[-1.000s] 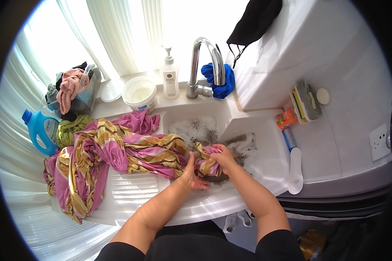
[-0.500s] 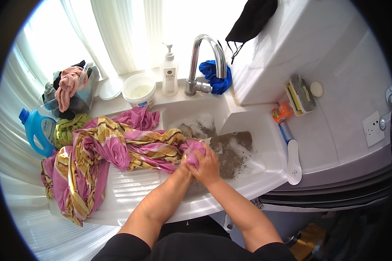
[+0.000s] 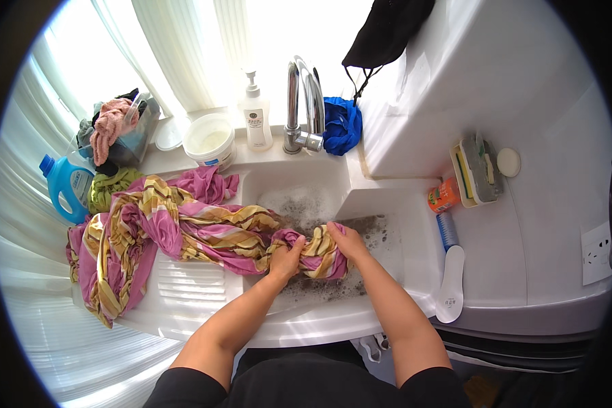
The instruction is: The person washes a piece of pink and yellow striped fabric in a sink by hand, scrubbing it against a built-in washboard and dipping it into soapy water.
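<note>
Two hands of mine are busy with one long striped cloth [image 3: 217,234] in pink, yellow and brown. My left hand [image 3: 287,262] is curled around it, thumb uppermost, and my right hand [image 3: 348,243] grips its far end; some of my fingertips are hidden in the folds. Between them a short bunched length hangs over the sink basin [image 3: 377,197], above cloudy, foamy water. From my left hand the rest of the cloth runs off leftward — twisted, heaped and partly draped over the ribbed washboard [image 3: 192,285].

Behind the basin stands the chrome tap [image 3: 293,102], with a crumpled blue cloth [image 3: 342,126] just to its right. To the tap's left are a white pump bottle [image 3: 257,126] and an open white tub [image 3: 209,139]. A green cloth [image 3: 113,187] sits between the heap and a blue jug [image 3: 69,183] — behind them, a clear bin [image 3: 134,144] overflows with clothes. A white-handled brush [image 3: 450,285] lies along the sink's right edge, near an orange container [image 3: 443,196].
</note>
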The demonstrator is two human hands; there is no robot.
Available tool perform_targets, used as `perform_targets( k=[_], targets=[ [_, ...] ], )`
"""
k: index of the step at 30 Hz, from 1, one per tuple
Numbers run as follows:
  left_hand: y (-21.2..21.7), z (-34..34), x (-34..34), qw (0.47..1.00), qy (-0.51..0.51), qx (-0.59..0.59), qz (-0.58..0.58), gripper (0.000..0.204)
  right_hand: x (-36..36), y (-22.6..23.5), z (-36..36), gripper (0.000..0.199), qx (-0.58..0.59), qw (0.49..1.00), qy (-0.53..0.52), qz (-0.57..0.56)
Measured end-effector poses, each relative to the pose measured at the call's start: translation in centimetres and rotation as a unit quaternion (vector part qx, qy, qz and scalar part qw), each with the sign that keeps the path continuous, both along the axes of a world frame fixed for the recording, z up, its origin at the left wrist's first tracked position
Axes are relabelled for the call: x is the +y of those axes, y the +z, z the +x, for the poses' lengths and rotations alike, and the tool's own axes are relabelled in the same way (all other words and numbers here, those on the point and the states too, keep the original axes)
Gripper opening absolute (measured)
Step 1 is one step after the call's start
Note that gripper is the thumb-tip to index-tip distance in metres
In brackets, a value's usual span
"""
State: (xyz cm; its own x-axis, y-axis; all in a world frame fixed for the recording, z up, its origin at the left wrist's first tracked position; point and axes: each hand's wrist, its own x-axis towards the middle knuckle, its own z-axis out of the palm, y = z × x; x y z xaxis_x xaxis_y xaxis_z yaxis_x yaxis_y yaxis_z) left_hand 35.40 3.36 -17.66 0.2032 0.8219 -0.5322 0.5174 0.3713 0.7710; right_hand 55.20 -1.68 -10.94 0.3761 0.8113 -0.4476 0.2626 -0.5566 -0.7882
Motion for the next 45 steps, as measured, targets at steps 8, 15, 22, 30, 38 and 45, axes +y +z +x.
perform_targets(
  k=[8, 15, 22, 30, 38, 45],
  targets=[
    [3.4, 2.3, -1.7, 0.910, 0.094, -0.159, -0.371, 0.115, -2.6, -2.5, 0.3, 0.114, -0.367, 0.841, 0.318, -0.240],
    [2.9, 1.2, 0.8, 0.778, 0.182, -0.345, -0.493, 0.097, -1.1, -3.0, -2.3, 0.091, -0.182, 0.936, 0.300, -0.016],
    [2.5, 1.8, 0.9, 0.753, 0.219, -0.528, -0.326, 0.043, -2.6, 3.6, -6.6, 0.093, -0.130, 0.915, 0.206, 0.323],
    [9.8, 3.6, -1.8, 0.836, 0.326, -0.424, -0.121, 0.023, -2.1, 2.6, -8.6, 0.066, -0.090, 0.949, 0.040, 0.300],
    [5.2, 2.5, -1.3, 0.958, 0.197, -0.196, 0.070, 0.033, -1.0, 0.6, -8.8, 0.037, -0.139, 0.963, 0.023, 0.230],
    [11.1, -1.9, 2.5, 0.855, -0.331, 0.269, 0.294, 0.072, -0.1, 2.1, -1.3, 0.067, -0.280, 0.916, 0.247, -0.148]
  ],
)
